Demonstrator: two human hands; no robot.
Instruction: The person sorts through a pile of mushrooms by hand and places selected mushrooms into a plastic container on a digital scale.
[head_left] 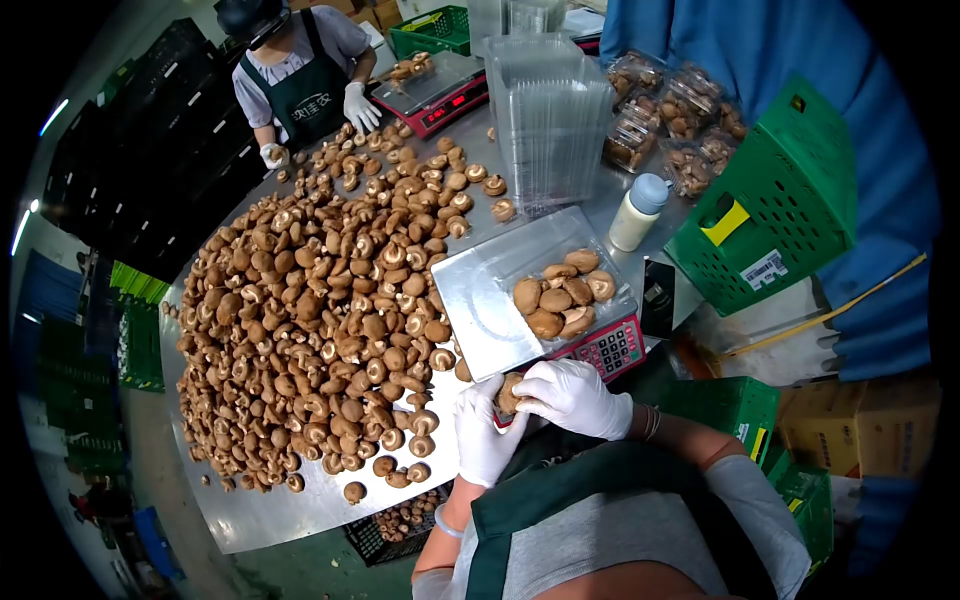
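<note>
Metal table [250, 520] is gleaming, smooth, throwing soft reflections. Scale plate [485, 305], also metal, is shining brightly. Mushroom caps [345, 300] are looking mostly matt, some lightly cracked. Clear plastic boxes [550, 125] are catching light, glossy and ribbed. Green crate [800, 180] is showing smooth, hard plastic, low sheen. White gloves [575, 400] are wrinkling, thin and rubbery. Blue curtain [880, 150] is hanging as creased cloth. Dark green apron [600, 480] is reading as matt cloth. Cartons [835, 420] are showing dull brown cardboard.

Left hand [484, 428] and right hand [570, 398] nearly meet, fingers [537, 386] bent, forearms [682, 434] angled inward.
</note>
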